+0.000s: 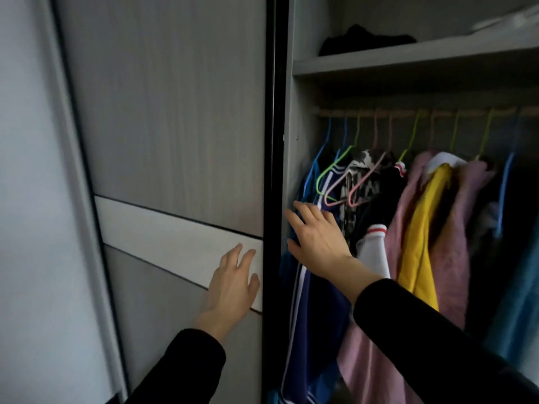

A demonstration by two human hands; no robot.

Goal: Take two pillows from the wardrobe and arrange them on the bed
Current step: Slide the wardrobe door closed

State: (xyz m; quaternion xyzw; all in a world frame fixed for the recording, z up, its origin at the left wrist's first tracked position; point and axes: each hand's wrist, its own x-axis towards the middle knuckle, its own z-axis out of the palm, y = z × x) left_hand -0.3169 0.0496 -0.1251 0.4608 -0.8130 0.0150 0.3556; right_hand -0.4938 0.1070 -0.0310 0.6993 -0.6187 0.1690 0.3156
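Dim bedroom corner, mostly wardrobe (303, 126): grey sliding door (175, 112) filling the left side, open compartment on the right. Left grip (233, 284) laid flat on the door's pale band (163, 228), close to the band's right edge, fingers straight, clutching nothing. Probably parked there to shove the panel sideways with the palm, no handle showing anywhere. Right grip (318, 234) spread loose just beside the door's black edge (274, 141), likewise released, nothing in it. Touching that edge or only hovering in front of the clothes? Can't tell. Best guess: either helping drag the door or getting ready to part the hanging stuff.

Inside: wooden rail (408, 112) crammed full, navy striped jacket (309, 301) nearest the door, then a yellow top (423, 228) and a pink garment (455, 243) packed tight together. Shelf (408, 58) above the rail, dark bundle (364, 39) at its left end, something white (507, 21) toward its right end, too blurred to call.

Pillows: not spotted anywhere. Could be that white blur up top, could be tucked behind the closed half. Bed not in shot either. So very early days, opening-and-searching stage, nothing picked up yet. Next move probably calls for more door travel or a look higher, then a proper two-handed grab, pillows being bulky and floppy.
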